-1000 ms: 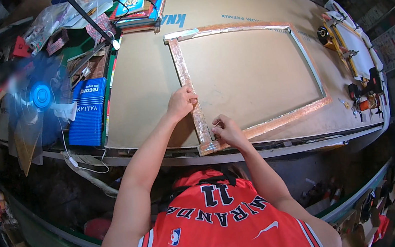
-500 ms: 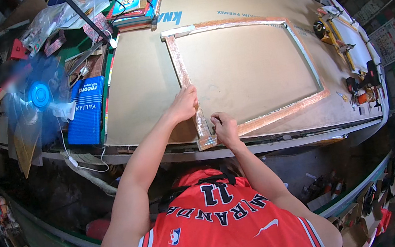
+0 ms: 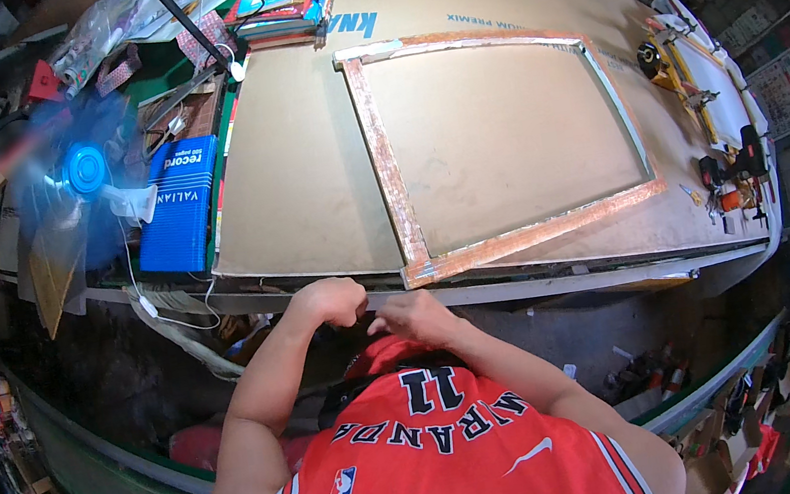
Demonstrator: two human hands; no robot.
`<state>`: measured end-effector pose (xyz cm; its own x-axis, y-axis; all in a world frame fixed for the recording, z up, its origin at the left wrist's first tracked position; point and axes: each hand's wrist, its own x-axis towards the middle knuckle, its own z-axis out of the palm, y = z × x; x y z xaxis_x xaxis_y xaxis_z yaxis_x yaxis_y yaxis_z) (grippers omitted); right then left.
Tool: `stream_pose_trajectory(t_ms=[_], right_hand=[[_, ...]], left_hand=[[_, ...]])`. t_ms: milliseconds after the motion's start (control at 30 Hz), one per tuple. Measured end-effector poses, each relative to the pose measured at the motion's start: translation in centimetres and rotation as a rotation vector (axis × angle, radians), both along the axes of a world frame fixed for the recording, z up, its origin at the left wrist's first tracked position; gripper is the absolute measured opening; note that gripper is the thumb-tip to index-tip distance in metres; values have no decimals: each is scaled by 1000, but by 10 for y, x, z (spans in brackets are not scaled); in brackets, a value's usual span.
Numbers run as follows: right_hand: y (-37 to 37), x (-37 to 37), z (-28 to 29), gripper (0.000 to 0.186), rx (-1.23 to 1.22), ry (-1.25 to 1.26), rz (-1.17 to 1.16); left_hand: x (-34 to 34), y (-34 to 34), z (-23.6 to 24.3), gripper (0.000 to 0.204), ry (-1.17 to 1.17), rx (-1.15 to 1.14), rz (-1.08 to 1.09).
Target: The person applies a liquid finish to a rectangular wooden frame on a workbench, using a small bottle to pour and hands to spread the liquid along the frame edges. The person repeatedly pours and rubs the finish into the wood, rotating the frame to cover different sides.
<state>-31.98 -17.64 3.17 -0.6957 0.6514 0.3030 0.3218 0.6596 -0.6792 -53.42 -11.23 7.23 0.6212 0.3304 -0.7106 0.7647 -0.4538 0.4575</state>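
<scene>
My left hand [image 3: 336, 303] is off the table's near edge, its fingers curled closed. Close beside it on the right, my right hand [image 3: 415, 317] is closed too, fingertips turned toward the left one. Whatever either holds, if anything, is too small or hidden to make out. Just beyond my hands, a rectangular wooden frame [image 3: 384, 163] with worn, orange-brown and whitish sides lies flat on a brown paper-faced board [image 3: 292, 160]. Its near left corner sits close to the table's edge, and neither hand touches it.
To the left are a spinning blue fan [image 3: 85, 169], a blue record book [image 3: 176, 209] and a trailing white cord. Stacked books [image 3: 285, 5] stand far left. At the right lie a cordless drill [image 3: 744, 155] and a yellow clamp-like tool [image 3: 685, 80]. The table's metal edge [image 3: 561, 281] runs in front.
Both hands have left the frame's left side and near corner and drawn back toward my body, past the table's edge. The frame lies unheld. The whole view has shifted slightly.
</scene>
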Motion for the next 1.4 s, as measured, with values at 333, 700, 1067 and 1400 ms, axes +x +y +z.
stream_pose_trajectory(t_ms=[333,700,1067,1400], right_hand=[[45,48,5,14,-56,-80,-523],[114,85,3,23,-552,-372,-222],[108,75,4,25,-644,-311,-325],[107,76,-6,27,-633,-332,-340]], left_hand=[[47,15,-15,17,-393,298,498],[68,27,-29,20,-357,356,561],[74,31,-30,27,-284,328,599],[85,43,-2,24,-223,407,564]])
